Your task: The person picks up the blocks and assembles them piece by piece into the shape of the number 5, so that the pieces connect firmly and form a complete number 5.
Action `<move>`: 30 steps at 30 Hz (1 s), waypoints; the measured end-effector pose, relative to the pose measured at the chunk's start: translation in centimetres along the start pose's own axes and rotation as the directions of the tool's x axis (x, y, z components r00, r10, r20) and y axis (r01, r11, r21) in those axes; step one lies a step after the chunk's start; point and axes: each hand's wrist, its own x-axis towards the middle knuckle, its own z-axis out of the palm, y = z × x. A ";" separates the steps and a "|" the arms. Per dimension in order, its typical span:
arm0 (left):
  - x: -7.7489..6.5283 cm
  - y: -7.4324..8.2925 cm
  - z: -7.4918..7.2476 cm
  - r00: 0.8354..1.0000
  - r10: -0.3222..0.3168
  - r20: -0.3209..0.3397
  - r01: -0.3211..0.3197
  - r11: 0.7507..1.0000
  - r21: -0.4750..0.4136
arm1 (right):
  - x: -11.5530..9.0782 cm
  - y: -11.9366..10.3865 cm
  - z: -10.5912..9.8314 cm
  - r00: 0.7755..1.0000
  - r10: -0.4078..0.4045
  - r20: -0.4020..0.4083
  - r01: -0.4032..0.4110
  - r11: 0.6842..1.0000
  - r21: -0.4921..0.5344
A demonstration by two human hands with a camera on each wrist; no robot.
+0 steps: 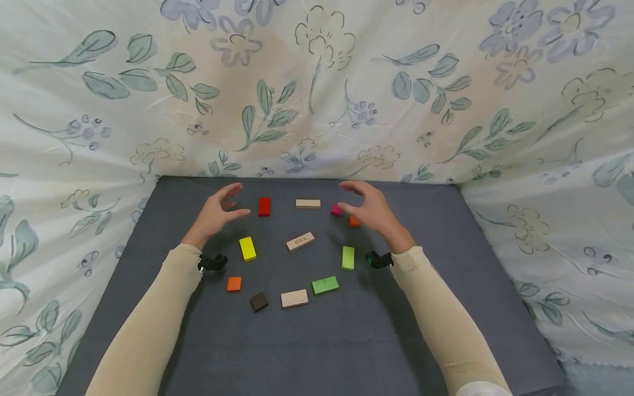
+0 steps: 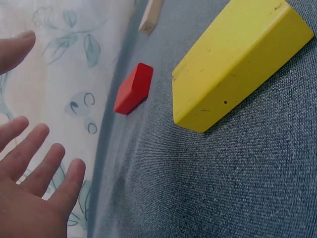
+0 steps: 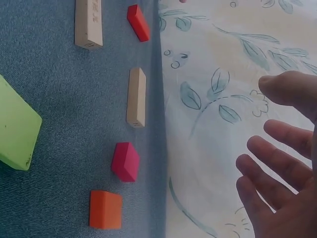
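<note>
Over the table's back left, my left hand (image 1: 218, 212) hovers with fingers spread and nothing in them; the red block (image 1: 264, 207) lies just to its right. My right hand (image 1: 371, 206) is held the same way at the back right, overlapping the magenta block (image 1: 336, 210) and the orange block (image 1: 354, 221) in the head view. A yellow block (image 2: 237, 64) sits below the left wrist. Beneath the right wrist is a light green block (image 1: 348, 258). Between the hands lie a plain wooden block (image 1: 308, 204) and a wooden block with printed marks (image 1: 300, 241).
Nearer the front are an orange block (image 1: 234, 284), a dark brown block (image 1: 258, 302), a pale wooden block (image 1: 294, 298) and a green block (image 1: 324, 285). All rest on a grey cloth-covered table (image 1: 317, 352). Floral curtains (image 1: 317, 121) enclose its back and sides.
</note>
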 end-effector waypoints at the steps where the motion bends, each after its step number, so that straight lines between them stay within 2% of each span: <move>1: 0.1 0.0 0.0 1.000 -0.003 0.009 0.003 1.000 0.002 | 0.1 0.0 0.1 1.000 0.001 0.000 -0.001 1.000 0.011; 4: 0.3 0.0 0.2 1.000 -0.012 0.028 0.012 1.000 0.009 | 0.1 0.1 0.4 1.000 0.024 0.004 -0.024 0.999 0.046; 10: 0.7 0.1 0.2 0.999 -0.033 0.002 0.033 0.999 -0.011 | 0.1 0.7 1.5 0.998 0.056 0.028 -0.058 0.996 0.070; 16: 0.8 0.8 0.3 0.996 -0.066 0.054 0.068 0.997 -0.027 | 0.4 1.3 2.3 0.998 0.056 0.014 -0.057 0.996 0.075; 20: 1.0 0.2 0.5 0.996 -0.067 0.066 0.070 0.997 -0.041 | 0.4 1.5 2.9 0.997 0.073 0.031 -0.075 0.996 0.058; 25: 1.5 -1.0 0.7 0.997 -0.053 0.060 0.054 0.998 -0.012 | 0.5 1.6 3.7 0.998 0.060 0.031 -0.062 0.996 0.070; 30: 1.9 -1.2 1.1 0.996 -0.056 0.065 0.056 0.998 0.012 | 1.1 2.2 4.6 0.997 0.068 0.041 -0.071 0.995 0.067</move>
